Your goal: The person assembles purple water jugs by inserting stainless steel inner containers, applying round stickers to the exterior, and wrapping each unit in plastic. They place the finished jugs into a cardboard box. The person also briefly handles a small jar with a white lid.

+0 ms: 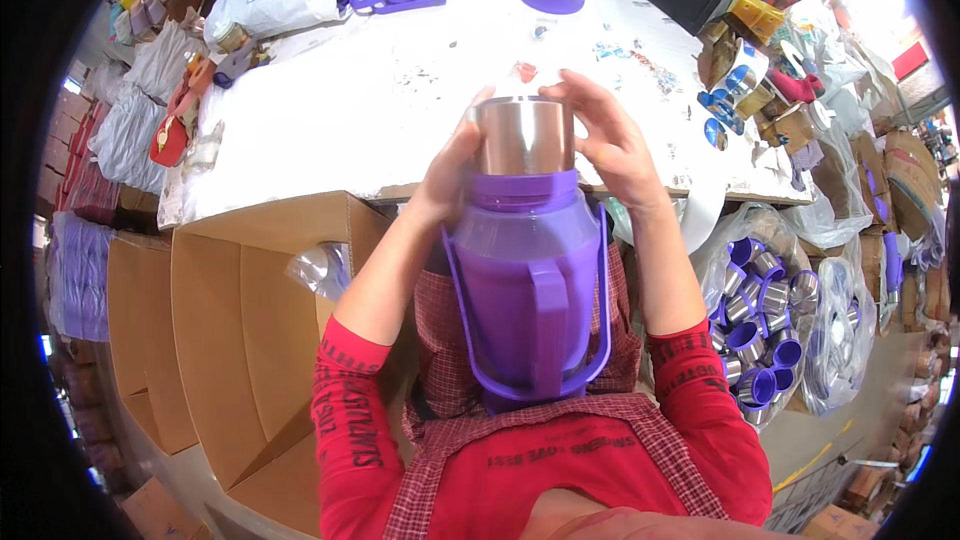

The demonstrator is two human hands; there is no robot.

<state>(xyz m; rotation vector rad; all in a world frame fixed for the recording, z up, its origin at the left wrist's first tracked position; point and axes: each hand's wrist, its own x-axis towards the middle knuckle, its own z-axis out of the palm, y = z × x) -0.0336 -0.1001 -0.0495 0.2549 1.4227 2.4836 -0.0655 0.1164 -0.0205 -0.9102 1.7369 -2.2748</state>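
Left hand (448, 162) and right hand (618, 145) grasp steel cup (525, 138) from opposite sides; it's at far end of purple jug (500, 275), long axes aligned.

Two grips (448, 172) (618, 148), one jug (505, 240), one cup (525, 137) atop

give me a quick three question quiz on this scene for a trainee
1. Multiple choice: where is the cluster of purple-and-silver cups? (a) loose on the tabletop (b) in a clear plastic bag (c) inside a cardboard box
2. True or false: the side handle of the purple jug points away from the camera.
3. Fill in: between the left grip and the right grip is a ____.

Key: 1 b; 2 false, it faces the camera; 3 brushed-metal cup.
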